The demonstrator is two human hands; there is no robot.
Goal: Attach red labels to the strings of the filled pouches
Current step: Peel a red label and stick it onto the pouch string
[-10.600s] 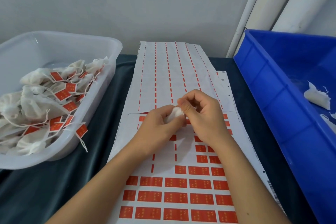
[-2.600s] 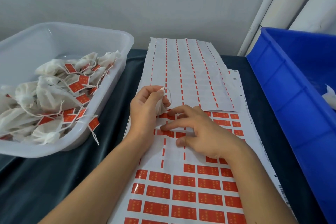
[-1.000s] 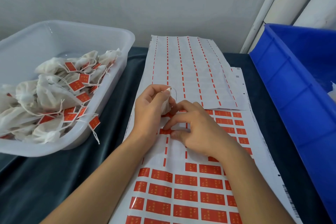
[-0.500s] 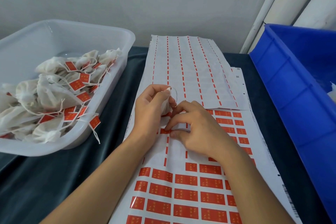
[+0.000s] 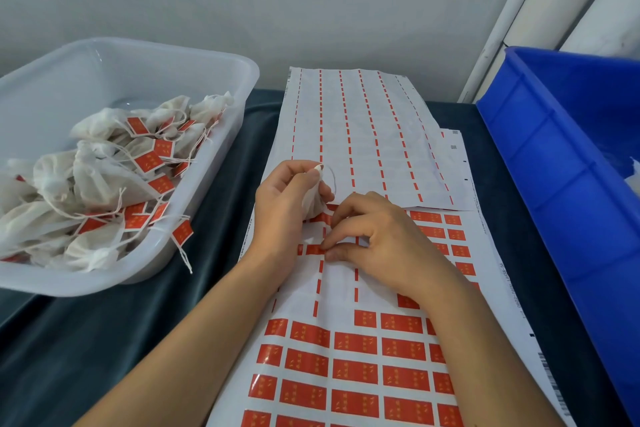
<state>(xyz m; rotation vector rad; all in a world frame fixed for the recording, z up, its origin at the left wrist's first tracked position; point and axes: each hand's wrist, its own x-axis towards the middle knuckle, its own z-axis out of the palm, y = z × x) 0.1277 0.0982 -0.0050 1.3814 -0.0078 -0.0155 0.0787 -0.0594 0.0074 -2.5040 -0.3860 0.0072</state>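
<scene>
Left hand (image 5: 284, 204) gripping soft cloth pouch (image 5: 311, 203), right hand (image 5: 377, 239) pinching glossy rectangular label (image 5: 314, 249)

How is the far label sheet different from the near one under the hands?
The far sheet is stripped: only thin red slivers between empty columns. The near sheet still carries rows of full red labels, with a peeled patch around the right hand. The far sheet overlaps the near sheet's top edge. Both lie flat on the dark cloth, white-backed.
</scene>
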